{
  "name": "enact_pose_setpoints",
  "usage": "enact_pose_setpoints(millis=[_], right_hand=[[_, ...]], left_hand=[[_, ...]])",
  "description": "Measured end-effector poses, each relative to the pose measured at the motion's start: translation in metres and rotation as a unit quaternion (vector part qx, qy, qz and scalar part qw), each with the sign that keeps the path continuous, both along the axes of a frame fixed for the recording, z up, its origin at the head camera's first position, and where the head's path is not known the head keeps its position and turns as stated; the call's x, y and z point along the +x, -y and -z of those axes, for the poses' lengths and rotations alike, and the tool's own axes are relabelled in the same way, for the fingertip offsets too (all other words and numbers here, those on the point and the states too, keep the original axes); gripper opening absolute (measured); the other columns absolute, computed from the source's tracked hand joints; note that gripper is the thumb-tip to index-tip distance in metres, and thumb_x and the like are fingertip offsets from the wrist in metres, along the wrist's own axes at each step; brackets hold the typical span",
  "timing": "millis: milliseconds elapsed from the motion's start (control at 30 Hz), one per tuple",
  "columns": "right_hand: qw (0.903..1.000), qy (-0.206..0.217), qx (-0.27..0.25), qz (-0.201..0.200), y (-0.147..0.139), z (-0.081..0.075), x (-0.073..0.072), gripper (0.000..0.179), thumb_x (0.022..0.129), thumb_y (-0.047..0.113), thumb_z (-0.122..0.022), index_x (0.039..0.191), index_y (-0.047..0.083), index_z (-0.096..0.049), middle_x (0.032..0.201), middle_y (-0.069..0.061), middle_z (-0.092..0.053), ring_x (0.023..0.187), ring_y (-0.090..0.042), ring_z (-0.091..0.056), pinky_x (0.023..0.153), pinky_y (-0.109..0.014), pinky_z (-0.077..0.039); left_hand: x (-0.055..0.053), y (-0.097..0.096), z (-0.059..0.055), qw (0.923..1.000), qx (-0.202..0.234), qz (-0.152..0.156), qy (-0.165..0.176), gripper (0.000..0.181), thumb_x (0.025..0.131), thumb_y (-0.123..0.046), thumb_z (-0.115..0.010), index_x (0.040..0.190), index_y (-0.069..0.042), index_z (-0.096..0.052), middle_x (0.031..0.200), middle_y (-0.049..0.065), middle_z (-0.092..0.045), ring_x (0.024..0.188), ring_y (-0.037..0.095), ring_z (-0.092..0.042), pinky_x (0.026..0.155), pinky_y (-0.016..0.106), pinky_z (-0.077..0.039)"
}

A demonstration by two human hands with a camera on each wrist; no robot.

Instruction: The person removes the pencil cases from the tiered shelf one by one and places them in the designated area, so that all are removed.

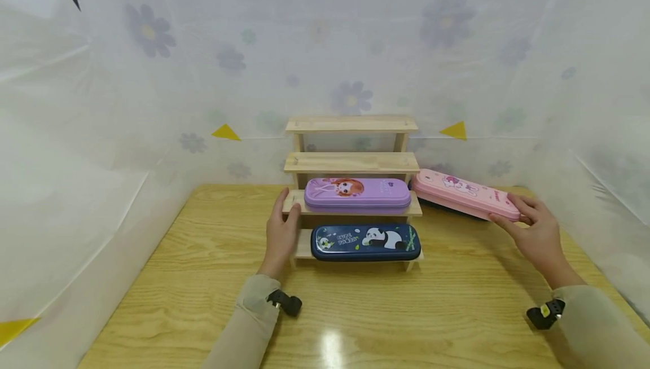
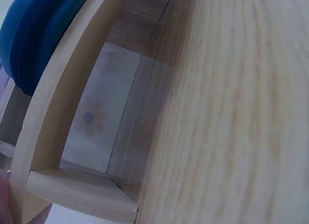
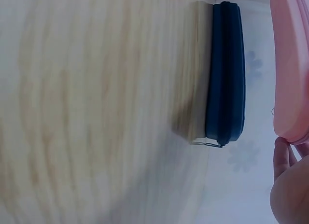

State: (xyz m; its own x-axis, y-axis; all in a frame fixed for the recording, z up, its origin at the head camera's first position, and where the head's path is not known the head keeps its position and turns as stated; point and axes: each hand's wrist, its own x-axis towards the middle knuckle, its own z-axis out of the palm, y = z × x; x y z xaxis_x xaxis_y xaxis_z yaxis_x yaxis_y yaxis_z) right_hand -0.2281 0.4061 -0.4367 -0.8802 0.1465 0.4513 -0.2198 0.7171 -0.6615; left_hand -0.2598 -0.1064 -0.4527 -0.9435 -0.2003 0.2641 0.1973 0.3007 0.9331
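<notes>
My right hand [image 1: 540,236] pinches the near end of a pink pencil case [image 1: 467,194] with a cartoon rabbit, thumb in front and fingers behind. The case is raised and slants, its far end beside the wooden step rack [image 1: 352,162]. Below it a dark blue pencil case [image 3: 226,72] lies on the table, mostly hidden in the head view. My left hand [image 1: 281,239] grips the rack's left side at the second-lowest step. On that step lies a purple pencil case [image 1: 358,195] with a red-haired girl; a navy panda pencil case [image 1: 365,242] occupies the lowest step.
The rack's two upper steps show bare wood. Around the wooden table [image 1: 203,279] hang white floral sheets [image 1: 350,47] at the back and both sides, with yellow and dark triangles on them. A camera [image 1: 286,303] is strapped to each wrist.
</notes>
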Motion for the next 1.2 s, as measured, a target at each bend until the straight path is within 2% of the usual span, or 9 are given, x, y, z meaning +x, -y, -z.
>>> enact_pose_setpoints(millis=[233, 333, 467, 567, 633, 700, 800, 933, 1200], right_hand=[[0.9995, 0.023, 0.020, -0.004, -0.006, 0.007, 0.002, 0.071, 0.088, 0.028, -0.076, 0.149, 0.009, -0.043, 0.139, -0.021, -0.043, 0.098, 0.009, -0.039, 0.069, 0.000, -0.039], [0.9985, 0.046, 0.030, -0.005, -0.007, 0.010, 0.003, 0.073, 0.089, 0.033, -0.074, 0.149, 0.007, -0.041, 0.141, -0.023, -0.041, 0.105, -0.011, -0.048, 0.066, -0.001, -0.039], [0.9966, 0.066, 0.049, -0.012, -0.007, 0.012, 0.000, 0.074, 0.090, 0.037, -0.072, 0.150, 0.007, -0.040, 0.142, -0.026, -0.039, 0.111, -0.045, -0.047, 0.066, 0.000, -0.036], [0.9948, 0.078, 0.062, -0.018, -0.008, 0.014, -0.003, 0.075, 0.089, 0.039, -0.073, 0.149, 0.006, -0.041, 0.142, -0.027, -0.038, 0.112, -0.048, -0.047, 0.067, -0.001, -0.036], [0.9933, 0.089, 0.071, -0.019, -0.007, 0.014, -0.003, 0.076, 0.089, 0.041, -0.072, 0.148, 0.004, -0.042, 0.142, -0.028, -0.038, 0.113, -0.050, -0.046, 0.075, -0.011, -0.049], [0.9919, 0.099, 0.077, -0.020, -0.007, 0.014, -0.004, 0.076, 0.090, 0.042, -0.071, 0.147, 0.001, -0.043, 0.142, -0.030, -0.037, 0.115, -0.051, -0.045, 0.085, -0.032, -0.055], [0.9900, 0.111, 0.084, -0.023, -0.006, 0.014, -0.004, 0.077, 0.090, 0.044, -0.070, 0.146, -0.002, -0.043, 0.142, -0.033, -0.035, 0.118, -0.054, -0.042, 0.089, -0.061, -0.044], [0.9860, 0.137, 0.089, -0.031, -0.006, 0.014, -0.006, 0.078, 0.091, 0.046, -0.068, 0.147, -0.003, -0.041, 0.141, -0.036, -0.035, 0.118, -0.056, -0.042, 0.090, -0.064, -0.043], [0.9709, 0.206, 0.114, -0.041, -0.008, 0.011, -0.008, 0.087, 0.087, 0.053, -0.069, 0.143, -0.008, -0.043, 0.136, -0.040, -0.042, 0.115, -0.056, -0.046, 0.090, -0.066, -0.044]], left_hand=[[-0.001, 0.001, 0.001, 1.0000, 0.000, 0.002, -0.001, 0.056, 0.102, -0.039, -0.051, 0.153, -0.021, -0.037, 0.154, -0.002, -0.039, 0.142, 0.021, -0.032, 0.116, 0.044, -0.025], [0.000, 0.001, 0.001, 1.0000, -0.002, 0.002, -0.001, 0.056, 0.102, -0.039, -0.051, 0.153, -0.021, -0.037, 0.154, -0.002, -0.039, 0.142, 0.021, -0.032, 0.116, 0.044, -0.025], [0.000, 0.001, 0.001, 1.0000, -0.002, 0.001, 0.001, 0.056, 0.102, -0.040, -0.050, 0.154, -0.022, -0.037, 0.154, -0.003, -0.039, 0.142, 0.020, -0.032, 0.116, 0.044, -0.026], [0.000, 0.001, 0.001, 1.0000, 0.001, 0.000, 0.000, 0.056, 0.102, -0.040, -0.051, 0.153, -0.022, -0.037, 0.154, -0.003, -0.039, 0.142, 0.020, -0.032, 0.116, 0.044, -0.026], [0.000, 0.000, 0.000, 1.0000, 0.000, -0.001, 0.000, 0.055, 0.102, -0.040, -0.050, 0.153, -0.023, -0.037, 0.154, -0.003, -0.039, 0.142, 0.020, -0.032, 0.116, 0.044, -0.026], [0.000, 0.000, 0.000, 1.0000, 0.000, 0.000, -0.001, 0.055, 0.102, -0.039, -0.051, 0.153, -0.023, -0.038, 0.154, -0.002, -0.039, 0.142, 0.020, -0.032, 0.116, 0.044, -0.026], [0.000, 0.000, 0.000, 1.0000, -0.002, -0.001, -0.001, 0.056, 0.102, -0.040, -0.050, 0.153, -0.022, -0.037, 0.154, -0.003, -0.039, 0.142, 0.020, -0.033, 0.116, 0.044, -0.026], [-0.001, 0.000, 0.001, 1.0000, 0.001, 0.000, -0.001, 0.057, 0.102, -0.040, -0.050, 0.154, -0.020, -0.037, 0.154, -0.003, -0.038, 0.142, 0.020, -0.032, 0.116, 0.044, -0.025], [0.000, 0.000, 0.001, 1.0000, 0.004, 0.001, 0.003, 0.056, 0.102, -0.040, -0.050, 0.154, -0.022, -0.037, 0.155, -0.004, -0.037, 0.143, 0.020, -0.031, 0.116, 0.045, -0.025]])
